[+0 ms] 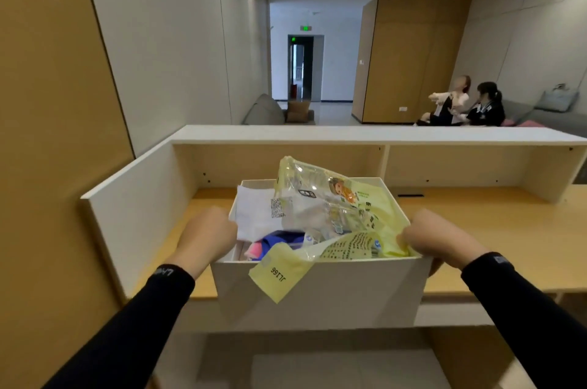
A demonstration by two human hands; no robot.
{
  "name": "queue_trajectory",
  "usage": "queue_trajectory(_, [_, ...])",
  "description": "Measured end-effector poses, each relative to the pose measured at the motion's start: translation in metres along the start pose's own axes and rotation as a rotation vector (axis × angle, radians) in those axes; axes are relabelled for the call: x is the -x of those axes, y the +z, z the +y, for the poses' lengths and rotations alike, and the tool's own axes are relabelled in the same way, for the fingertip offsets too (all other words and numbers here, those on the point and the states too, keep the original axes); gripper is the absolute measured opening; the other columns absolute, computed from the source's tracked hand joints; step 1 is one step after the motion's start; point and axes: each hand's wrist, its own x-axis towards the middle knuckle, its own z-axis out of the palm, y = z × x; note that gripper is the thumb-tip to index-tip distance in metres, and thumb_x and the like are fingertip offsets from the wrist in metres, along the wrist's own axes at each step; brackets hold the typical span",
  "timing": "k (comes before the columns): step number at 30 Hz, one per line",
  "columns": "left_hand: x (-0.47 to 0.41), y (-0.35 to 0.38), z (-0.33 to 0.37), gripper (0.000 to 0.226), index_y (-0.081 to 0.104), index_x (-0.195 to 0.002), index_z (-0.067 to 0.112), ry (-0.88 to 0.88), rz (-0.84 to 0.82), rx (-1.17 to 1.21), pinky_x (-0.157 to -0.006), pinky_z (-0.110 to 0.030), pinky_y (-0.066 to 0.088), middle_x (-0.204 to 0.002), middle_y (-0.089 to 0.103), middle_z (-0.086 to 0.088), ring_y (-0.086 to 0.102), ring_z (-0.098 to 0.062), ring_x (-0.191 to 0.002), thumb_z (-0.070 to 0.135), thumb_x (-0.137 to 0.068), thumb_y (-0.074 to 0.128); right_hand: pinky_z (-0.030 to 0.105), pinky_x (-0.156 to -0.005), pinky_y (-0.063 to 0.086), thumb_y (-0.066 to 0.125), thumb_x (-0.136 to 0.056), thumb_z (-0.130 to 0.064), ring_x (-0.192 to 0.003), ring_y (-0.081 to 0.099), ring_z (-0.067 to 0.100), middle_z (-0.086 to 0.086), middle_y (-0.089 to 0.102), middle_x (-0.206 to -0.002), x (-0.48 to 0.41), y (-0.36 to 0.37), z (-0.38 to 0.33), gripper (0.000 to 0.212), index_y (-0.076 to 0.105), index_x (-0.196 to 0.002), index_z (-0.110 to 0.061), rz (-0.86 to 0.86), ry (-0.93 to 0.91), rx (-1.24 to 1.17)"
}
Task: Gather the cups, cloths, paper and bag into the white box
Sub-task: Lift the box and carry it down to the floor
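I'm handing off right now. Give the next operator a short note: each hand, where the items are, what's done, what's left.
Left hand: gripping the left wall of the white box.
Right hand: gripping the right wall.
The box is part way over the front edge of the wooden desk.
Inside: yellow plastic bag on top, one flap hanging over the front wall; white paper at back left; blue and pink cloth beneath. Cups not visible.
Done: no items show on the desk.
Left: confirm cups are inside, tuck the flap in.
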Motion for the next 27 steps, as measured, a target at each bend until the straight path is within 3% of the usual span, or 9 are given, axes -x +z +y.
queue_trajectory(7, [0.097, 0.012, -0.037, 0.017, 0.057, -0.073, 0.004, -0.03, -0.029, -0.034, -0.052, -0.031, 0.032, -0.078, 0.06, -0.017, 0.053, -0.033, -0.072, 0.012, -0.085, 0.046, 0.045, -0.056, 0.06, 0.044, -0.088, -0.003, -0.074, 0.07, 0.04, 0.023, 0.069, -0.09, 0.057, 0.04, 0.046, 0.021, 0.062, -0.095, 0.003, -0.115, 0.013, 0.024])
queue_trajectory(10, [0.126, 0.023, -0.062, 0.02, 0.059, -0.076, 0.002, -0.061, -0.046, -0.031, -0.051, -0.032, 0.031, -0.071, 0.056, -0.014, 0.055, -0.035, -0.074, 0.013, -0.085, 0.045, 0.033, -0.048, 0.056, 0.046, -0.086, -0.004, -0.073, 0.068, 0.035, 0.021, 0.068, -0.088, 0.076, 0.069, 0.061, 0.019, 0.063, -0.091, 0.002, -0.117, -0.014, 0.08])
queue_trajectory(14, [0.161, 0.039, -0.099, 0.025, 0.059, -0.076, 0.0, -0.067, -0.038, -0.024, -0.054, -0.033, 0.032, -0.073, 0.059, -0.015, 0.054, -0.035, -0.073, 0.013, -0.088, 0.042, 0.02, -0.038, 0.037, 0.047, -0.085, -0.007, -0.057, 0.058, 0.025, 0.014, 0.065, -0.074, 0.095, 0.118, 0.078, 0.017, 0.062, -0.079, -0.002, -0.137, -0.047, 0.11])
queue_trajectory(17, [0.18, 0.051, -0.133, 0.026, 0.057, -0.075, 0.006, -0.087, -0.041, -0.029, -0.056, -0.033, 0.032, -0.078, 0.061, -0.015, 0.053, -0.035, -0.074, 0.015, -0.091, 0.039, 0.024, -0.043, 0.044, 0.045, -0.087, -0.012, -0.06, 0.061, 0.023, 0.01, 0.066, -0.073, 0.105, 0.162, 0.087, 0.02, 0.063, -0.079, -0.006, -0.17, -0.058, 0.142])
queue_trajectory(20, [0.196, 0.064, -0.168, 0.024, 0.052, -0.076, 0.009, -0.097, -0.051, -0.058, -0.061, -0.034, 0.031, -0.089, 0.066, -0.019, 0.053, -0.035, -0.077, 0.016, -0.093, 0.038, 0.032, -0.06, 0.051, 0.043, -0.088, -0.016, -0.072, 0.066, 0.024, 0.009, 0.069, -0.081, 0.116, 0.211, 0.097, 0.023, 0.064, -0.089, -0.008, -0.174, -0.066, 0.167])
queue_trajectory(23, [0.209, 0.077, -0.198, 0.022, 0.048, -0.078, 0.014, -0.091, -0.083, -0.072, -0.063, -0.032, 0.027, -0.095, 0.067, -0.018, 0.047, -0.03, -0.074, 0.017, -0.095, 0.036, 0.028, -0.055, 0.046, 0.042, -0.088, -0.018, -0.072, 0.063, 0.024, 0.007, 0.067, -0.08, 0.126, 0.254, 0.107, 0.023, 0.063, -0.092, -0.009, -0.192, -0.009, 0.152])
queue_trajectory(27, [0.213, 0.105, -0.229, 0.022, 0.051, -0.082, 0.012, -0.084, -0.138, -0.073, -0.064, -0.033, 0.028, -0.096, 0.067, -0.021, 0.056, -0.04, -0.086, 0.017, -0.096, 0.034, 0.032, -0.059, 0.049, 0.043, -0.087, -0.019, -0.074, 0.063, 0.027, 0.01, 0.066, -0.082, 0.134, 0.291, 0.12, 0.022, 0.062, -0.091, -0.009, -0.212, 0.064, 0.134])
